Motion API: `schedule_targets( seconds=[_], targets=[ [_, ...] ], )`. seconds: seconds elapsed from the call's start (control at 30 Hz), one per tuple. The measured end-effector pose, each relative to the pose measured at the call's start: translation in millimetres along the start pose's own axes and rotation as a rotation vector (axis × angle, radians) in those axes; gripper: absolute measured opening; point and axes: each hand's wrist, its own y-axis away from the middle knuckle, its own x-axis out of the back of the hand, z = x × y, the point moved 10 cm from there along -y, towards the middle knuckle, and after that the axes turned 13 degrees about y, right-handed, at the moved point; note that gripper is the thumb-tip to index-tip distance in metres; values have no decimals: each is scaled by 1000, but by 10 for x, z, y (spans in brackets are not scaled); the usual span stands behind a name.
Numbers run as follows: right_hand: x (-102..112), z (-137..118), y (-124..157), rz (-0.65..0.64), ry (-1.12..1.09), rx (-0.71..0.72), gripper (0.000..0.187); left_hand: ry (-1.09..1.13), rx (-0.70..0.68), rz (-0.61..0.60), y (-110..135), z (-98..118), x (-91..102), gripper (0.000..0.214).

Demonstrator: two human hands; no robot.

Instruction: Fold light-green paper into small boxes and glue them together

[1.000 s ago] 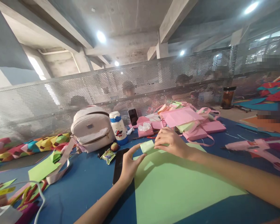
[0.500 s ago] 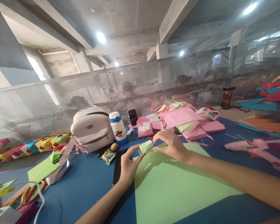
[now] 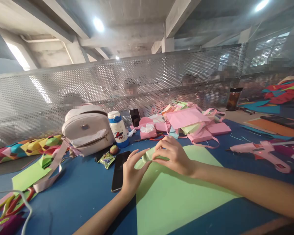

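Observation:
A rolled-up piece of light green paper (image 3: pixel 148 155) is pinched between my two hands. My left hand (image 3: pixel 133 171) holds its left end between thumb and fingers. On the right end, the thumb and fingertips of my right hand (image 3: pixel 173 156) are closed. Beneath both hands a large light green paper sheet (image 3: pixel 186 189) lies on the blue table. The roll sits at the sheet's far left corner; whether it is joined to the sheet is hidden by my fingers. A dark phone (image 3: pixel 119 173) lies flat just left of my left hand.
Behind stand a white backpack (image 3: pixel 88 133), a water bottle (image 3: pixel 119 130) and a propped phone (image 3: pixel 135 118). Pink paper pieces (image 3: pixel 188 119) are heaped at the back. A pink glue gun (image 3: pixel 262 151) lies right, a snack packet (image 3: pixel 106 160) left. A white cable (image 3: pixel 26 205) curves at far left.
My right hand has moved left and closed onto the roll, nearer my left hand. The whole view has shifted slightly, and a phone on the right now shows.

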Motion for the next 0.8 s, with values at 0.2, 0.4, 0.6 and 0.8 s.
schedule_targets(
  seconds=[0.2,0.4,0.6,0.8],
  targets=[
    [-41,17,12,-27,-34,-31,10,-40,-56,-15,-2,85,-18,26],
    [-45,0,-4,-54,-27,-31,14,-110,-179,-73,8,186,-80,29],
    [-73,-26,-43,-109,7,-22,10,-201,-277,-140,17,258,-139,38],
    [-134,-34,-27,-171,-41,-11,8,-192,-276,-168,37,271,-180,38]
  ],
)
